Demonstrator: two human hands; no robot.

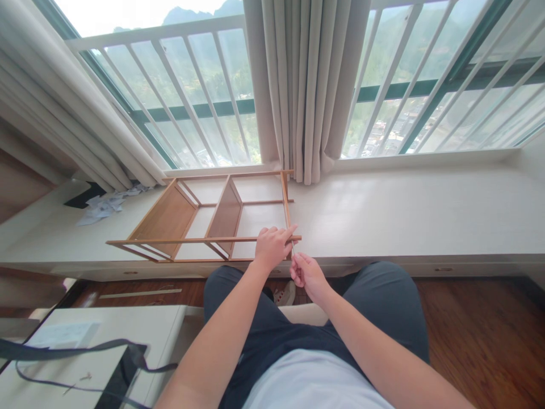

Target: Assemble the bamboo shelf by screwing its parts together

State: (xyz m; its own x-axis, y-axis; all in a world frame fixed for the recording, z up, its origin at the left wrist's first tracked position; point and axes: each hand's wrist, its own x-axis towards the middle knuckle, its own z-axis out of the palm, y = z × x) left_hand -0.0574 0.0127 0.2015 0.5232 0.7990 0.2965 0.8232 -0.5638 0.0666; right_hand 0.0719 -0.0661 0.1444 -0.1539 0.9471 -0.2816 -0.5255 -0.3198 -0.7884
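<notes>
Crosswise, wooden shelf frame [224,218] lies sideways on window ledge [400,210], long axis left-right, stretching leftward from grip. Left hand [272,248] clasps front rail [191,241] near right end; right hand [309,275], nearer body, pinches thin rod [293,249] beside rail.

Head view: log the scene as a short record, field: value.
Main item: wooden frame with two panels, lying on its side
Support: white window ledge
Left hand: on the wooden frame's near right corner
Right hand: pinching a thin metallic piece at that corner; exact type too small to tell
Ledge, far left: loose papers
Lower left: white table, dark strap above it
</notes>
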